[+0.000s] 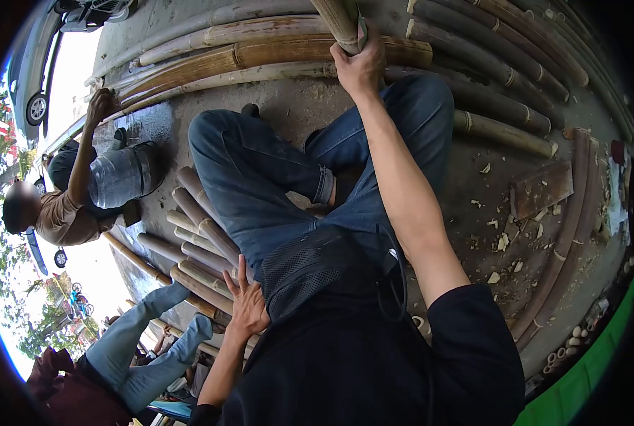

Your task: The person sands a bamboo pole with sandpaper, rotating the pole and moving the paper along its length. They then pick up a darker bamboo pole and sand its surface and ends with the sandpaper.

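Note:
My right hand (pixel 359 65) is stretched out beyond my crossed legs, its fingers wrapped round the lower end of a bamboo pole (pixel 337 23). A thin flat piece (pixel 361 34) stands between that hand and the pole; I cannot make out what it is. Just beneath, a long brown bamboo pole (pixel 281 51) lies crosswise. My left hand (pixel 247 304) is beside my waist, at the edge of a black mesh bag (pixel 310 273), with its fingers apart and nothing in them.
Cut bamboo lengths (pixel 203 221) lie left of my legs, more poles (pixel 501 128) at right. Wood chips surround a flat board (pixel 542 189). A person in a brown shirt (pixel 64 216) reaches toward the poles beside a clear container (pixel 121 176). Another person's jeans (pixel 146 334) show lower left.

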{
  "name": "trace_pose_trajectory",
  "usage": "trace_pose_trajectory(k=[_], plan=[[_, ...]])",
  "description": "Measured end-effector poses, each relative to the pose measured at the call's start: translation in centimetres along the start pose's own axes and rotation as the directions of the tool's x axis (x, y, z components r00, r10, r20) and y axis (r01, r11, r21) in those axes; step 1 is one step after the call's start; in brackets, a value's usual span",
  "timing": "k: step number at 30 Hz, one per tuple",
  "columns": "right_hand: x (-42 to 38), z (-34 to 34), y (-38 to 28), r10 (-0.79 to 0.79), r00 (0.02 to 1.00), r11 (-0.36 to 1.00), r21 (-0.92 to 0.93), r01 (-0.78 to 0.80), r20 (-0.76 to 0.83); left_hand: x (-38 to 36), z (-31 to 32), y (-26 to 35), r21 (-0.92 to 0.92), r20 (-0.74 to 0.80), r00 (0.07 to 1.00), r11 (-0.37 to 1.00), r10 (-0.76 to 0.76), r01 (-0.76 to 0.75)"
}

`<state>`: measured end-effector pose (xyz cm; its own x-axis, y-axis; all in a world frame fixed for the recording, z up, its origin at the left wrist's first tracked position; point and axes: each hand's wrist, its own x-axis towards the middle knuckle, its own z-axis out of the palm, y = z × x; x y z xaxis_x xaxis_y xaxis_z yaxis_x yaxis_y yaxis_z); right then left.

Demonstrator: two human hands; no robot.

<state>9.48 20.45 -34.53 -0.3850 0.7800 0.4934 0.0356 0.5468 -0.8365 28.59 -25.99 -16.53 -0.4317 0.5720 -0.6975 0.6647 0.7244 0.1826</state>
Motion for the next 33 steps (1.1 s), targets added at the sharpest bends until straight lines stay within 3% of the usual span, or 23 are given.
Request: trace_pose_trajectory(k=[3,9,14,20,23,33], plan=[[-0.2,-0.5,-0.4,0.017,1.000,1.000,-0.018,-0.017,-0.014,0.2,-0.1,0.8,-0.037,-0.238,0.971,0.999,-0.035,0.027],[0.0,-0.5,0.2,0.043,0.999,0.999,-0.025,-0.043,-0.022,-0.7,0.0,1.2,-0.143,-0.179,0.968,0.978,-0.176,0.151],[-0.2,-0.5,0.1,0.029,0.998,1.000,-0.010,-0.029,-0.048,-1.5,-1.1,2.1,-0.044,-0.098,0.955,0.960,-0.278,0.275],[0.0,-0.8,-0.5,0.074,0.996,0.997,0.036,-0.073,-0.047,-1.3,0.1,0.9,-0.129,-0.172,0.956,0.967,-0.238,0.217],[0.2,-0.4,-0.2,0.026,0.997,0.999,0.042,-0.023,-0.075,-1.0,0.5,0.8,-0.171,-0.196,0.954,0.966,-0.228,0.196],[-0.1,-0.3,-0.5,0.060,0.997,0.997,0.047,-0.058,-0.052,-0.6,0.5,0.5,-0.192,-0.219,0.946,0.961,-0.241,0.200]])
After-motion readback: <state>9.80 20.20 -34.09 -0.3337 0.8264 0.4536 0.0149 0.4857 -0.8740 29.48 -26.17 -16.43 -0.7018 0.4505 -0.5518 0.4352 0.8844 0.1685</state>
